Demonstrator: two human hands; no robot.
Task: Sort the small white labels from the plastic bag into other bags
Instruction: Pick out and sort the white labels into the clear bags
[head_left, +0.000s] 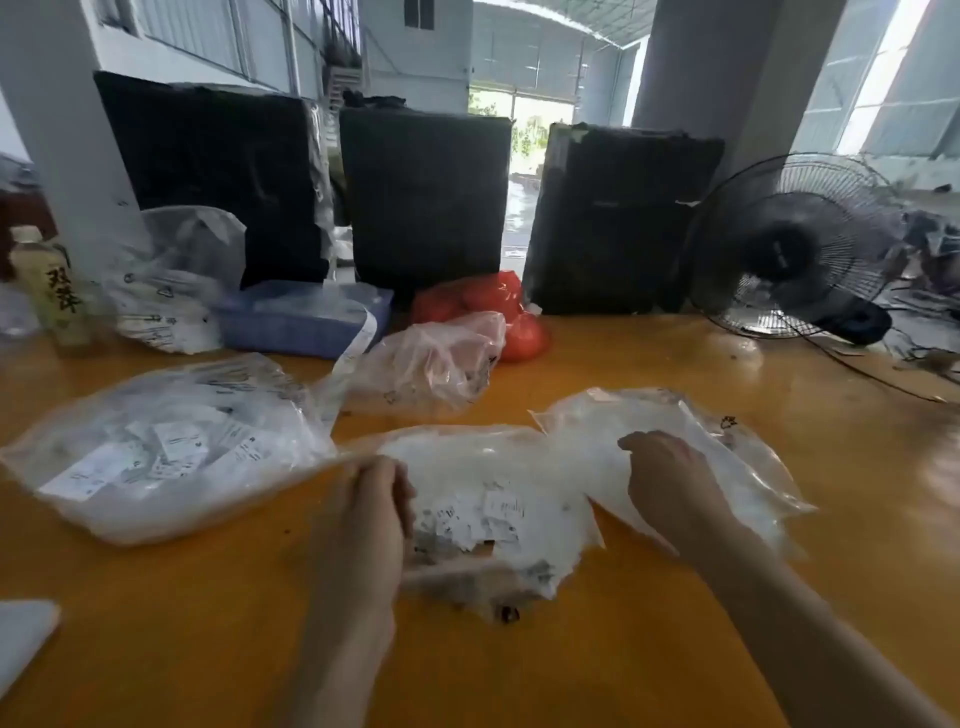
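Two bare, sleeveless forearms

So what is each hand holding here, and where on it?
Left hand grips the middle bag's left edge. Right hand rests on the right bag; grip unclear.

An orange table (675, 649) carries several clear plastic bags: a full bag of white labels (161, 452) at the left, a middle bag (493, 499), a right bag (701, 457), a pinkish bag (431, 364) behind them. Further back lie a red bag (498, 306), a blue box (306, 317), a bottle (52, 291), three black bundles and a fan (795, 260)
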